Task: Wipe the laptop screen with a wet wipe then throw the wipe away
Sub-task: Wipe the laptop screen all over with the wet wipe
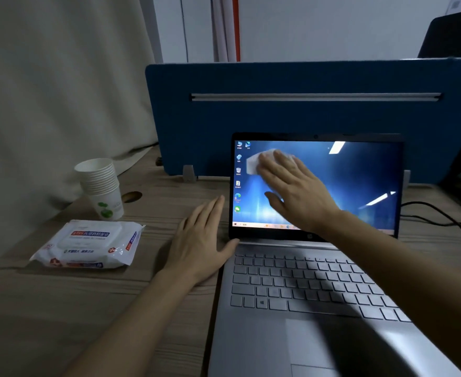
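Tabletop [60,308]: wooden. Laptop [292,308]: open, screen [360,186] lit. Right hand [292,186]: fingers [269,164] spread flat, pressing white wet wipe [254,163] onto screen's upper left. Left hand [199,238]: open, empty, beside laptop's left edge, thumb touching its hinge corner.

Your left hand [200,240] and right hand [296,187] are both bare, with no gloves, rings or other jewellery that can be made out on the fingers [271,164]. Your wrists carry no watch, strap or band, and both forearms are uncovered all the way to the bottom and right edges of the view, so no sleeve or cuff shows anywhere. Your nails look short and plain, though the picture is too soft and dim there to tell any finer detail.
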